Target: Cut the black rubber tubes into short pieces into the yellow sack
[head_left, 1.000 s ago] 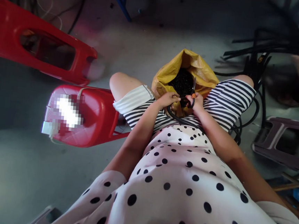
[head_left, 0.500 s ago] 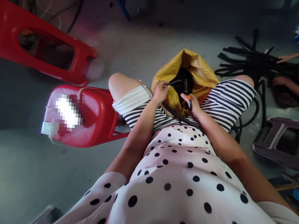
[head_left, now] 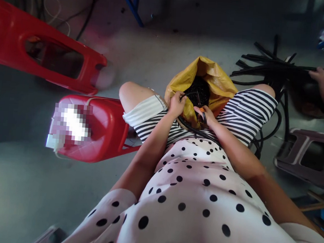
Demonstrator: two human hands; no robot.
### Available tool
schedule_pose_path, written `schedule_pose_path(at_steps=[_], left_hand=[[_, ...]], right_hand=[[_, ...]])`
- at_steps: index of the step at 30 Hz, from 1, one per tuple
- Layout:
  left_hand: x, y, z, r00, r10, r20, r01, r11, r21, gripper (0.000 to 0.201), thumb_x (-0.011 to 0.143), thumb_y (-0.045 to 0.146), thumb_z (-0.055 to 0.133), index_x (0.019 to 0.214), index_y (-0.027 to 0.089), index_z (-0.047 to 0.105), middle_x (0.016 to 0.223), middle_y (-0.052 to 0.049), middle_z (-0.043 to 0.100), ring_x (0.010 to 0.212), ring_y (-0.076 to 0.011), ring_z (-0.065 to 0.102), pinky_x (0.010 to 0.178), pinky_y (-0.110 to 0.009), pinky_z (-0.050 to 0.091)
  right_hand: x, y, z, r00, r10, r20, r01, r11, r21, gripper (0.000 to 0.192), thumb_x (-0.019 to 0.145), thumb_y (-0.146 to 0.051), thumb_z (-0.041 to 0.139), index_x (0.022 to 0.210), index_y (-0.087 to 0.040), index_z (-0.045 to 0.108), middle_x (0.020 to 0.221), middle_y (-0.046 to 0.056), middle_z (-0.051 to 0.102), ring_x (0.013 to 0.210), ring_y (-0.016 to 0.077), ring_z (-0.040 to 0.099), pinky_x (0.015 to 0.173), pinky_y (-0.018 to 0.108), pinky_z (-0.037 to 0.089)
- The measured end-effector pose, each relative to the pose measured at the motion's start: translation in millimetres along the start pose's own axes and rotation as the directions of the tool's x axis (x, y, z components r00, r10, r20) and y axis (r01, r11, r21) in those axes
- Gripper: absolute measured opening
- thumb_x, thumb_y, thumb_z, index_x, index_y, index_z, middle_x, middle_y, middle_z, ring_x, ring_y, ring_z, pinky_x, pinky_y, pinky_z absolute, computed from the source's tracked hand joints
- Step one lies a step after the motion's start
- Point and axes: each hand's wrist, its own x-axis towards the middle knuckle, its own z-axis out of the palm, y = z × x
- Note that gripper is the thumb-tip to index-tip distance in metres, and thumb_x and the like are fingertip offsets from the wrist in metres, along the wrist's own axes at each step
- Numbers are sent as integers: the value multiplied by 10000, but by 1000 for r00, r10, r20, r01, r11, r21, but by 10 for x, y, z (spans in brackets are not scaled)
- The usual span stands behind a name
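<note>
Yellow sack holds black heap. We see left hand pinching black tube, right hand curled round scissors (red stool alongside).

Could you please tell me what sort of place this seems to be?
It is probably a small workshop, though I cannot be certain: there is a pile of black tubes, an open yellow sack with dark contents, and orange-handled scissors in the right hand.
</note>
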Motion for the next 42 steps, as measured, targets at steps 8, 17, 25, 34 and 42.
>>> schedule_pose_path(at_steps=[8,17,25,34,42], left_hand=[[-29,56,-9,999,-1,37,1,1000,-9,72,939,126,659,980,183,675,1009,-80,759,1028,-219,709,1001,-329,536],[-57,43,-29,959,78,273,-81,997,0,131,909,121,628,991,184,707,1074,-85,792,1067,-235,711,1054,-377,546],[16,-101,-32,942,100,321,-119,992,38,257,943,131,595,1138,150,761,1224,-126,805,1204,-265,726,1165,-422,517],[46,-127,-26,940,105,324,-128,990,51,321,950,107,575,1194,114,784,1267,-151,810,1239,-271,734,1195,-419,510],[38,-126,-49,938,123,324,-153,986,67,338,938,120,578,1204,119,786,1280,-148,804,1249,-273,721,1196,-417,505]], right_hand=[[3,-3,4,1000,19,10,-19,999,-32,568,823,-712,846,875,-246,525,659,-46,585,558,131,542,499,238,395],[61,69,17,1000,10,-3,-10,997,-80,615,858,-814,750,862,-249,507,618,-23,583,535,157,563,490,256,429],[68,95,-6,998,-64,-27,58,982,-180,640,834,-777,795,725,-252,445,518,-39,471,492,139,466,469,262,309],[117,163,-2,995,-95,-18,89,971,-223,632,836,-774,775,696,-253,446,509,-30,474,488,142,473,484,265,299],[118,165,-27,989,-144,-31,130,953,-273,619,804,-739,804,677,-248,450,550,-42,444,558,130,418,526,271,280]])
